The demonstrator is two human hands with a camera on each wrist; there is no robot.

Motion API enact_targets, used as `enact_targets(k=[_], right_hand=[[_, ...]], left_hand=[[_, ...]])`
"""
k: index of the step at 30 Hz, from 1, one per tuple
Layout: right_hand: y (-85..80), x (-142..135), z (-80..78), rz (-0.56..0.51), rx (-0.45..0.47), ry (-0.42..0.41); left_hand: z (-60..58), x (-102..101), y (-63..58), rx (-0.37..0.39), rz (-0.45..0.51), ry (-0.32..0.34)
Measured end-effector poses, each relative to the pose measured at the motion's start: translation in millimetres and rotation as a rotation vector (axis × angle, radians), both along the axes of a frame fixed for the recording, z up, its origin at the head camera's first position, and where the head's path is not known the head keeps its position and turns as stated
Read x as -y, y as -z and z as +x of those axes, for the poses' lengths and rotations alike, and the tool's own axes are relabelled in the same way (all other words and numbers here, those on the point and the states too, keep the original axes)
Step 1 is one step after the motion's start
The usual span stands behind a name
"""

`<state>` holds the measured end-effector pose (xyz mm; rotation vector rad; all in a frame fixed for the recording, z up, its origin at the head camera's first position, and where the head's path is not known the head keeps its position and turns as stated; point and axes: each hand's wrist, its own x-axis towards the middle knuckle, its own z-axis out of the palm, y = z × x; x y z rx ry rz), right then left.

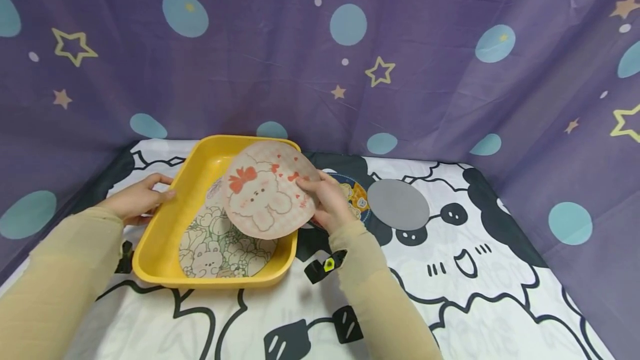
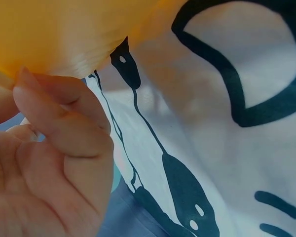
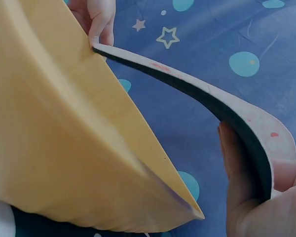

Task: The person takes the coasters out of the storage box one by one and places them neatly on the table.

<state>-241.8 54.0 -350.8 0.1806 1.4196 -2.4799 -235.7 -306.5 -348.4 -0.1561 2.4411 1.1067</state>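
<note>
Yellow tray (image 1: 167, 226) is smooth semi-gloss plastic; bunny mat (image 1: 267, 190) looks matt w/ rubbery underside (image 3: 200, 95); backdrop (image 1: 280, 71) & tablecloth (image 1: 505, 321) are matt fabric.

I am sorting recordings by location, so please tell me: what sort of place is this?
Probably an indoor corner arranged for filming: a purple patterned curtain hangs behind, and a cartoon-print cloth is spread in front, beneath a yellow tray.

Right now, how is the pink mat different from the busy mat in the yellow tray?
The pink mat is held up by the right hand, while the busy mat lies in the yellow tray. The pink mat shows one big cartoon animal with red markings; the busy mat is crowded with smaller drawings and green bits. From the head view, the pink mat partly hides the busy mat. Both have cartoon animals.
</note>
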Motion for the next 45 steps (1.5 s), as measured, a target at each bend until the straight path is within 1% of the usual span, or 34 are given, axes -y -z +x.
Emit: enact_targets(k=[4,10,18,25,36,45], right_hand=[[2.2,-6.7,4.2,-0.031,0.011,0.025],[3.4,-15.7,9.5,-0.06,0.004,0.066],[5.9,-25.0,15.4,-0.094,-0.009,0.089],[11.2,-30.5,17.5,-0.11,-0.029,0.142],[15.8,-40.4,20.7,-0.157,-0.032,0.17],[15.6,-52.0,22.0,-0.151,-0.057,0.193]], left_hand=[[-0.1,0.0,0.1,-0.002,-0.006,0.001],[-0.3,-0.5,0.2,-0.002,-0.015,-0.004],[-0.2,-1.2,-0.9,0.001,-0.016,-0.008],[-0.6,1.4,0.0,0.005,-0.008,-0.008],[-0.2,3.0,-0.8,0.009,-0.022,-0.009],[0.2,4.7,-0.5,0.006,-0.025,-0.006]])
